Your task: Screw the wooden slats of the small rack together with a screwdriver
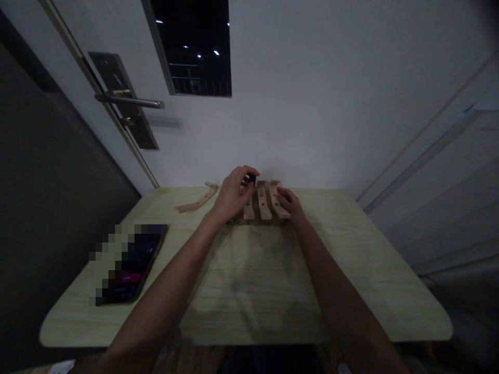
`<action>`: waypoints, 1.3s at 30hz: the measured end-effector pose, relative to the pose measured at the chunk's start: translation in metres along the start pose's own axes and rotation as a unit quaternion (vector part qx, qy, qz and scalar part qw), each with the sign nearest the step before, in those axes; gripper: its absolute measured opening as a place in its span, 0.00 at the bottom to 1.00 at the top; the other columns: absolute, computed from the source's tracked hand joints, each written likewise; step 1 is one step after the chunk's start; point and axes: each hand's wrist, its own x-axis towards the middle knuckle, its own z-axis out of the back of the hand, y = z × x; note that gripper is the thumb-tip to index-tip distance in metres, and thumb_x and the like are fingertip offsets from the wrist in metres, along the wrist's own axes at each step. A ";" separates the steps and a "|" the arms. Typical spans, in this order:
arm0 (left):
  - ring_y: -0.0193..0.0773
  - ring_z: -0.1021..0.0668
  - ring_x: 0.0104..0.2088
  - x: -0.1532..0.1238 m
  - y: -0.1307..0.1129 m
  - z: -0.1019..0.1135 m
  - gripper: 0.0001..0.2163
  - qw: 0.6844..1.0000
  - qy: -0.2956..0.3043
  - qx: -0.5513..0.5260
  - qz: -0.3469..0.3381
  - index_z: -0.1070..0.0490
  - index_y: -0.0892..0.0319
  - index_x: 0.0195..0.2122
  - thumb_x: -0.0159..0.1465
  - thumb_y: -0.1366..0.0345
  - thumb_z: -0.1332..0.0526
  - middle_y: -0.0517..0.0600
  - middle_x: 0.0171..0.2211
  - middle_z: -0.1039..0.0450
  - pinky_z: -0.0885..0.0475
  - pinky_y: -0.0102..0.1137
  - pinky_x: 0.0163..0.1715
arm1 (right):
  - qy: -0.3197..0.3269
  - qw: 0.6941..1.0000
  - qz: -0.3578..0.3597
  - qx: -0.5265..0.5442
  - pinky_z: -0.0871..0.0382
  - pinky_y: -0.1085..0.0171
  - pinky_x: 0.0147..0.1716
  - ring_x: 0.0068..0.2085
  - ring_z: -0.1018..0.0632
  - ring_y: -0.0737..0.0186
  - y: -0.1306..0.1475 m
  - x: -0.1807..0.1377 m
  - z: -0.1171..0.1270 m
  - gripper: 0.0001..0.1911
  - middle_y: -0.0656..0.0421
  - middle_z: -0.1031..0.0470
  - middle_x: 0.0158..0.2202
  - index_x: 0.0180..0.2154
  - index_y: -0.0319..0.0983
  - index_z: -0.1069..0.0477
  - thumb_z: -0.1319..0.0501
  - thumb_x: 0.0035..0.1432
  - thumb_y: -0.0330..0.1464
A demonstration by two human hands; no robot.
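Near the back of the table, three curved pale wooden slats with small dark holes stand side by side on a darker, low base. My left hand is above the left end, thumb and fingers pinched on a small black block. It partly covers the leftmost slat. On the other side, my right hand has its bent fingers against the rightmost slat, gripping its edge. A loose curved wooden slat lies on the table to the left of my left hand.
A phone with a lit, partly blurred screen lies on the left of the pale wood-grain table. Directly behind the table is a white door with a metal lever handle and a dark window.
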 end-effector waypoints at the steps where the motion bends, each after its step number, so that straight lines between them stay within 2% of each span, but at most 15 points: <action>1: 0.31 0.26 0.36 0.000 0.000 -0.001 0.10 1.000 -0.001 -0.004 0.004 0.34 0.57 0.42 0.61 0.76 0.43 0.49 0.40 0.31 0.26 0.28 0.37 | -0.001 1.000 -0.002 0.002 0.31 0.51 0.50 0.46 0.24 0.54 0.001 0.000 0.000 0.26 0.50 0.24 0.45 0.41 0.40 0.30 0.37 0.44 0.49; 4: 0.32 0.26 0.37 -0.001 0.000 -0.002 0.08 1.000 -0.011 -0.010 0.017 0.34 0.57 0.41 0.61 0.71 0.39 0.49 0.40 0.33 0.25 0.29 0.37 | 0.003 1.000 -0.009 -0.001 0.31 0.50 0.50 0.46 0.24 0.52 0.002 -0.001 0.001 0.27 0.49 0.24 0.45 0.41 0.40 0.29 0.37 0.44 0.50; 10: 0.31 0.26 0.38 -0.001 0.004 -0.004 0.10 0.999 -0.028 -0.017 0.028 0.34 0.56 0.41 0.60 0.75 0.41 0.48 0.41 0.36 0.24 0.27 0.37 | 0.008 1.000 -0.006 -0.015 0.31 0.51 0.49 0.46 0.24 0.53 0.002 0.000 0.001 0.28 0.50 0.24 0.45 0.42 0.41 0.29 0.37 0.44 0.52; 16: 0.32 0.26 0.38 -0.001 0.003 -0.004 0.10 0.999 -0.014 -0.025 0.016 0.35 0.56 0.40 0.60 0.77 0.44 0.48 0.39 0.34 0.24 0.30 0.39 | 0.004 1.000 -0.007 -0.012 0.31 0.52 0.48 0.45 0.24 0.54 0.003 0.000 0.001 0.27 0.51 0.24 0.45 0.41 0.41 0.29 0.37 0.44 0.51; 21: 0.35 0.25 0.41 0.000 0.001 -0.002 0.16 1.000 -0.004 -0.006 0.012 0.36 0.56 0.46 0.60 0.79 0.47 0.50 0.42 0.30 0.26 0.33 0.43 | 0.002 1.000 -0.024 0.002 0.32 0.52 0.51 0.46 0.24 0.55 0.005 -0.001 0.002 0.25 0.53 0.24 0.44 0.40 0.41 0.29 0.35 0.43 0.48; 25: 0.36 0.25 0.42 0.000 0.003 0.000 0.16 1.000 -0.005 -0.004 0.009 0.36 0.57 0.47 0.59 0.79 0.47 0.50 0.41 0.29 0.26 0.33 0.42 | -0.005 1.000 -0.021 0.004 0.32 0.52 0.50 0.45 0.24 0.55 0.005 -0.001 0.001 0.26 0.52 0.23 0.43 0.39 0.41 0.29 0.34 0.41 0.50; 33: 0.34 0.27 0.38 0.001 0.002 0.000 0.13 0.998 -0.040 0.045 0.002 0.32 0.56 0.44 0.58 0.76 0.41 0.50 0.43 0.34 0.27 0.31 0.38 | -0.005 1.000 -0.010 -0.003 0.31 0.52 0.48 0.43 0.24 0.55 0.002 0.000 0.000 0.26 0.53 0.23 0.43 0.40 0.41 0.29 0.36 0.42 0.51; 39: 0.30 0.29 0.32 0.001 0.003 -0.001 0.10 0.998 -0.050 0.037 0.009 0.32 0.57 0.41 0.59 0.74 0.38 0.47 0.38 0.35 0.27 0.27 0.34 | -0.002 1.000 0.006 -0.023 0.30 0.53 0.46 0.43 0.23 0.55 0.004 -0.001 -0.001 0.26 0.52 0.23 0.43 0.40 0.42 0.29 0.38 0.44 0.52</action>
